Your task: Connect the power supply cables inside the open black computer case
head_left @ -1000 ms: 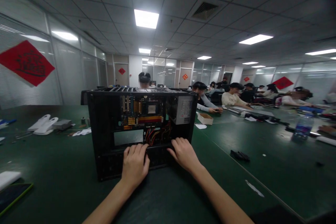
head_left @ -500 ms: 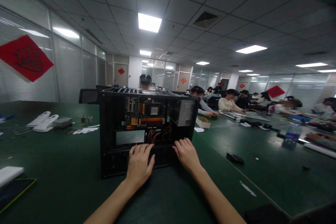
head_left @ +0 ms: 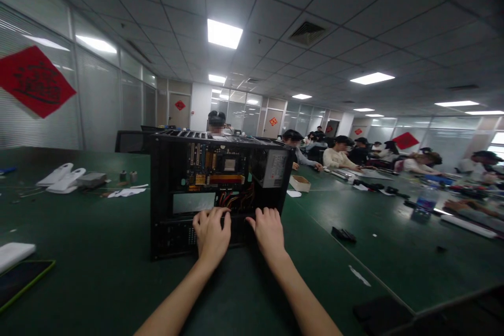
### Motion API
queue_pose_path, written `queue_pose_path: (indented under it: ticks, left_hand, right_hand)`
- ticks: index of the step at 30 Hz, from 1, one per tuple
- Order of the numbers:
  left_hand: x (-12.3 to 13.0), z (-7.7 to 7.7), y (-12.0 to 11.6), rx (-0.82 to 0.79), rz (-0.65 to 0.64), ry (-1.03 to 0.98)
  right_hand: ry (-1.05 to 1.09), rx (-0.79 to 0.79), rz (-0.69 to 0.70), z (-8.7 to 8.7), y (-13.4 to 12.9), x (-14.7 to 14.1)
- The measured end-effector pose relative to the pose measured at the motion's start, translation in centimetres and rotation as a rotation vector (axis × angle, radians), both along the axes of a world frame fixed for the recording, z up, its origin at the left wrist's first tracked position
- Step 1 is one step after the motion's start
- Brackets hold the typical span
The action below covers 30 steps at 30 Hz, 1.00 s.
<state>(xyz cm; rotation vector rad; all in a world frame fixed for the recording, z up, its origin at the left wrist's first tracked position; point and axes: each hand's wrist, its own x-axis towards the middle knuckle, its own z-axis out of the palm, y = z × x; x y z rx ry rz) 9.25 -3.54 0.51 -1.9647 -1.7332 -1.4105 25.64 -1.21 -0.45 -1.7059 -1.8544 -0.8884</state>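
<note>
A black computer case (head_left: pixel 160 210) stands on the table with its open side facing me. Inside it are a motherboard (head_left: pixel 200 160) with a bare processor, a power supply (head_left: pixel 272 169) at upper right and a bundle of coloured cables (head_left: pixel 243 199). My left hand (head_left: pixel 212 233) has its fingers curled over the case's lower rail, left of the middle. Farther right on that rail, my right hand (head_left: pixel 269 231) grips with bent fingers, its thumb pointing inward. The fingertips of both hands are partly hidden behind the rail.
On the green table (head_left: pixel 98 236), a phone (head_left: pixel 25 283) and a white object (head_left: pixel 16 255) lie at left. White slipper-shaped things (head_left: pixel 65 179) are farther back. At right are a small box (head_left: pixel 300 184), a black piece (head_left: pixel 344 234) and a bottle (head_left: pixel 427 199). Several people sit beyond.
My right hand has shifted left along the rail, closer to my left hand, and its thumb now sticks out inward. The case's lower right side has swung slightly left. The view has turned slightly right.
</note>
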Motion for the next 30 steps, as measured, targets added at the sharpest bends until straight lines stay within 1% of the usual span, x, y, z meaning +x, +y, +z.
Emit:
queue_pose_path:
  ticks: [3,6,11,16,18,20,24,27,29,30]
  left_hand:
    - [0.4,0.5,0.4,0.018,0.064,-0.053]
    - [0.0,0.9,0.9,-0.010,0.076,-0.101]
    - [-1.7,1.3,2.6,-0.070,0.133,-0.137]
    - [-3.9,2.5,5.2,-0.218,0.211,-0.144]
    - [-4.7,2.9,6.1,-0.273,0.205,-0.136]
    - [-5.4,3.2,6.9,-0.292,0.186,-0.157]
    - [-6.6,3.2,8.0,-0.269,0.157,-0.192]
    - [-7.8,3.1,8.7,-0.283,0.106,-0.166]
    - [-8.7,3.2,9.2,-0.303,0.067,-0.151]
    - [-9.2,3.4,9.4,-0.310,0.046,-0.145]
  right_hand:
    - [-0.014,0.020,-0.003,0.1,-0.6,-0.4]
    - [-0.022,0.035,-0.004,-0.1,-1.5,-0.9]
    - [-0.022,0.053,-0.006,-0.5,-3.7,-2.8]
    - [-0.024,-0.035,-0.045,-0.5,-5.4,-6.2]
    - [0.003,-0.089,-0.047,-0.6,-5.6,-7.8]
    - [0.039,-0.146,-0.040,-0.8,-5.5,-9.6]
    - [0.096,-0.279,-0.023,-1.4,-5.1,-13.4]
    - [0.141,-0.368,0.015,-1.0,-5.0,-16.0]
    - [0.060,-0.429,0.096,-0.3,-5.3,-17.4]
    - [-0.018,-0.446,0.171,0.2,-5.5,-17.9]
